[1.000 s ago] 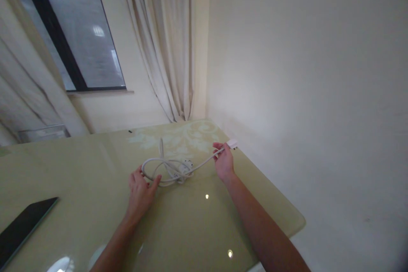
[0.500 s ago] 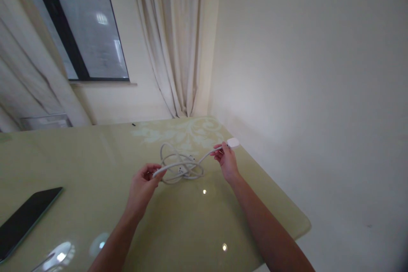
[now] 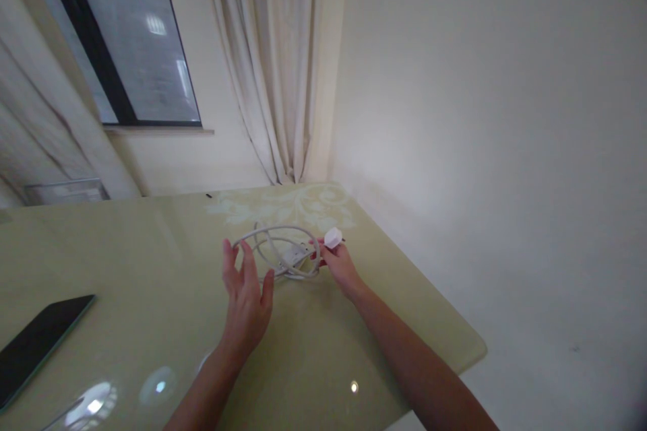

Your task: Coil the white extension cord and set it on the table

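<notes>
A white cable (image 3: 279, 247) lies coiled in loose loops on the glossy pale-green table (image 3: 151, 262). My right hand (image 3: 340, 265) is closed round the cable just behind its white plug (image 3: 333, 238), at the right side of the coil. My left hand (image 3: 247, 300) hovers open at the coil's left side, fingers spread and raised, the fingertips close to a loop and holding nothing. A small white block sits inside the coil.
A dark tablet or phone (image 3: 38, 346) lies flat at the table's left edge. The table's right edge and rounded corner (image 3: 475, 350) run beside a bare white wall. Curtains (image 3: 273, 67) and a window (image 3: 116, 40) stand behind the table.
My right hand has brought the plug in leftward to the coil. My left hand has let go of the cable strand it was pinching and now is open beside the loops.
</notes>
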A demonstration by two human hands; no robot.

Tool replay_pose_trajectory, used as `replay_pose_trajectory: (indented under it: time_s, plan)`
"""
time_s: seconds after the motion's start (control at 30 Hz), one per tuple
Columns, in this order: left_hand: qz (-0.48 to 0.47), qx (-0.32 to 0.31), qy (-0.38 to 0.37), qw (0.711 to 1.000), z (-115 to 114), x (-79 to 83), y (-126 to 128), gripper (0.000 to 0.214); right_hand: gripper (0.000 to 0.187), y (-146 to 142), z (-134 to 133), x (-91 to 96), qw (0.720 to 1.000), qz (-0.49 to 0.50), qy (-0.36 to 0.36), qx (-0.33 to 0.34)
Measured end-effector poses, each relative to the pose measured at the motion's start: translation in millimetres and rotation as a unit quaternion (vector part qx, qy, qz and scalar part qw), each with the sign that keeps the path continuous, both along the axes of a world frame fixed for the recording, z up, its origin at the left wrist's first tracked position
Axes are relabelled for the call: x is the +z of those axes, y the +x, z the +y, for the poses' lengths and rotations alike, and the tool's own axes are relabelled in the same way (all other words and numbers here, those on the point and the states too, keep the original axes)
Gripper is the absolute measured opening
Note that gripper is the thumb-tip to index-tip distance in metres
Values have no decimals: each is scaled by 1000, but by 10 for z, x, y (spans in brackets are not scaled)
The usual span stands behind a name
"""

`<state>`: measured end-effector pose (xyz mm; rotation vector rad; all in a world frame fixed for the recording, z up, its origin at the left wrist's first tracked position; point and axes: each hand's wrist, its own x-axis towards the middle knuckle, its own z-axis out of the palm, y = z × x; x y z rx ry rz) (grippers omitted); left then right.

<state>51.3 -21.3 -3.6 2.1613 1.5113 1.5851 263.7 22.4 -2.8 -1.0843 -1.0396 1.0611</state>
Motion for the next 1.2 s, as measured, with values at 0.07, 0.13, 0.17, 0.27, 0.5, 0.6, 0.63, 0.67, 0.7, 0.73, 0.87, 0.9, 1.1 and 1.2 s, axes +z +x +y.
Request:
replay_pose_trajectory:
  time_s: [0.07,0.13,0.17,0.27,0.5,0.6,0.63,0.67,0.7,0.73,0.87,0.9,1.1,1.2]
  plan:
    - [33,-7,5,999,-11,-25,11,71,41,-56,3,-35,997,21,-24,-65]
    - [43,-43,-25,998,4,-57,10,58,49,-71,13,-53,990,36,-34,-131]
    - [39,-68,-50,996,16,-72,12,54,55,-67,18,-55,987,36,-28,-151]
    - [-13,-144,-122,982,44,-99,60,50,73,-51,20,-45,989,4,30,-145]
    - [-110,-200,-173,958,41,-74,284,53,52,-182,-141,52,991,-63,90,75]
    - [-120,-194,-170,959,47,-69,337,53,63,-222,-213,124,971,-147,115,146]
    - [-117,-191,-167,960,50,-72,345,53,66,-227,-230,143,964,-177,121,160]
    - [-110,-191,-165,961,53,-76,348,53,69,-229,-244,156,957,-202,120,170]
    - [-101,-193,-164,962,56,-80,347,53,75,-231,-257,162,951,-221,113,182]
    - [-91,-195,-165,963,60,-85,342,54,82,-235,-270,162,946,-237,102,195]
    - [-62,-175,-154,970,109,-93,295,61,122,-275,-324,138,937,-268,116,190]
    - [-56,-164,-148,974,135,-93,276,60,127,-286,-338,137,939,-270,125,170]
    - [13,-105,-146,984,274,-115,112,50,117,-282,-364,204,941,-282,173,69]
    - [132,-132,-139,972,238,-120,29,44,57,-229,-298,208,926,-322,192,36]
